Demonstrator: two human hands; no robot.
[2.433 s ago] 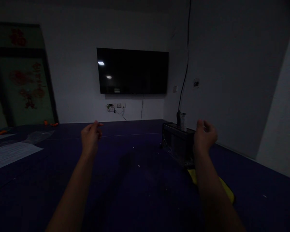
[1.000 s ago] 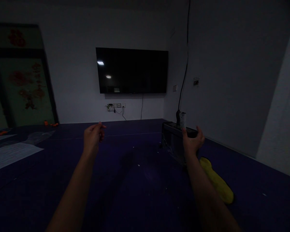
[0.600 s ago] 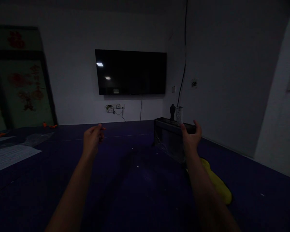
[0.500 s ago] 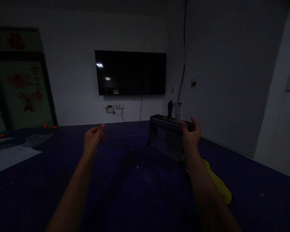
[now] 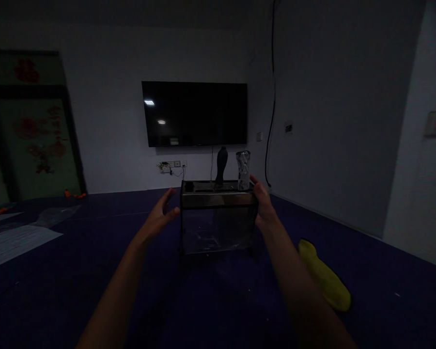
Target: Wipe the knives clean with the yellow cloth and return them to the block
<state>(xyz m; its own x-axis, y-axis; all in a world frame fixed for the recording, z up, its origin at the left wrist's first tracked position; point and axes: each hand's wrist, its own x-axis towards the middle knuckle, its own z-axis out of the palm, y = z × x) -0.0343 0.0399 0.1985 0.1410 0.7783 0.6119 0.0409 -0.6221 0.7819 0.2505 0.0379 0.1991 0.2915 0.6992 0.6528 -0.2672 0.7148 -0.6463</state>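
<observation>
A small glass tank [image 5: 218,228] with a dark top rim stands on the dark blue table [image 5: 94,271], straight ahead of me. A dark bottle-shaped piece [image 5: 221,165] and a pale cylinder [image 5: 243,169] rise from its top. My right hand [image 5: 263,203] grips the tank's right upper edge. My left hand [image 5: 160,218] is open with fingers stretched toward the tank's left side, a short gap away from the glass.
A yellow cloth [image 5: 325,281] lies on the table to the right of my right arm. Papers and plastic sheets [image 5: 14,237] lie at the far left. A black screen [image 5: 194,114] hangs on the far wall, with a cable [image 5: 272,97] down the right wall.
My right hand took hold of the tank and slid it left to the middle, turning its long side toward me. My left hand opened and moved toward its left side.
</observation>
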